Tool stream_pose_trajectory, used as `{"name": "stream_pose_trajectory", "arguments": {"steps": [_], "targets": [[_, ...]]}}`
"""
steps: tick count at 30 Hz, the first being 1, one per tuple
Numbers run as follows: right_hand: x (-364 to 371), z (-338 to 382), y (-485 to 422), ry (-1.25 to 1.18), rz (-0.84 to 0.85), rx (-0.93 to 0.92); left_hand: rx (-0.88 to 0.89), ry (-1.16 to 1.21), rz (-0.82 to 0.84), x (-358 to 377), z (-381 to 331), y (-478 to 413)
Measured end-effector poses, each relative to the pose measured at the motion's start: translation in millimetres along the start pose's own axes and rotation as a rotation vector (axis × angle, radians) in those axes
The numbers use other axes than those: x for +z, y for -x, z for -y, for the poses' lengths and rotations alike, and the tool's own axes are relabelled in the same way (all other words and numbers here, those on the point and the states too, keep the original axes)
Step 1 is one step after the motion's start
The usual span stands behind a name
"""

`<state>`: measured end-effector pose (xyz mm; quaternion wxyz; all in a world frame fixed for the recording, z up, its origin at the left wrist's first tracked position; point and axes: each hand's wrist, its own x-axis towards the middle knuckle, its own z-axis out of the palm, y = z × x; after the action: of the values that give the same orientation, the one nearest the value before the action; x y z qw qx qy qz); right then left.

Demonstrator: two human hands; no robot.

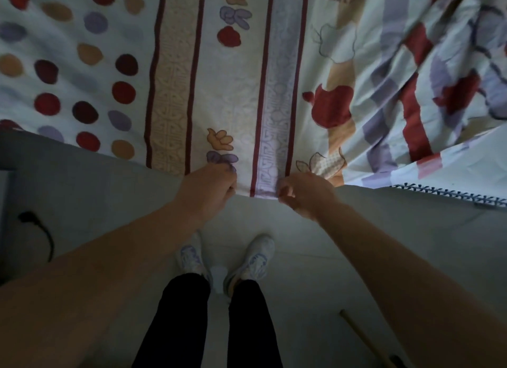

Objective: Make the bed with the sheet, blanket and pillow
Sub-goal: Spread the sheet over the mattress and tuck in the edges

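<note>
Item: patterned sheet [178, 79], near hem held in both hands.
Your left hand [208, 186] and right hand [304, 195] each have a closed grip on the hem, fingers curled into the cloth, close together on either side of a lilac stripe. The sheet spreads away from you, its stripes running straight ahead. Its left part lies flat; its right part is rumpled, nearer your right hand. A blue-stitched white cloth [444, 196] lies to the right. The smoothing pull likely falls to your right hand.

No readable text anywhere — sheet [225, 93] carries only printed dots, stripes, flowers — no labels.
</note>
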<state>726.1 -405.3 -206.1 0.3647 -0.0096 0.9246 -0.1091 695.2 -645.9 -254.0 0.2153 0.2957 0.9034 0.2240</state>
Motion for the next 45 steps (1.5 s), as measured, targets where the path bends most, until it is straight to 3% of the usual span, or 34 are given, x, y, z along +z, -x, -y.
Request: {"name": "stream_pose_trajectory", "arguments": {"steps": [6, 18, 27, 35, 45], "targets": [[-27, -37, 24, -0.056, -0.198, 0.011, 0.004, -0.054, -0.049, -28, -46, -34], [-88, -196, 105, -0.098, -0.374, 0.217, 0.133, -0.054, -0.088, -33, -222, -138], [-104, -298, 106, -0.078, -0.381, 0.282, 0.17, -0.023, -0.074, 10, -286, -220], [-177, -335, 34, -0.044, -0.343, 0.167, 0.062, 0.043, -0.134, -9, -281, -308], [-203, -388, -14, 0.021, -0.18, -0.006, -0.079, 0.005, 0.034, 29, -299, -348]]}}
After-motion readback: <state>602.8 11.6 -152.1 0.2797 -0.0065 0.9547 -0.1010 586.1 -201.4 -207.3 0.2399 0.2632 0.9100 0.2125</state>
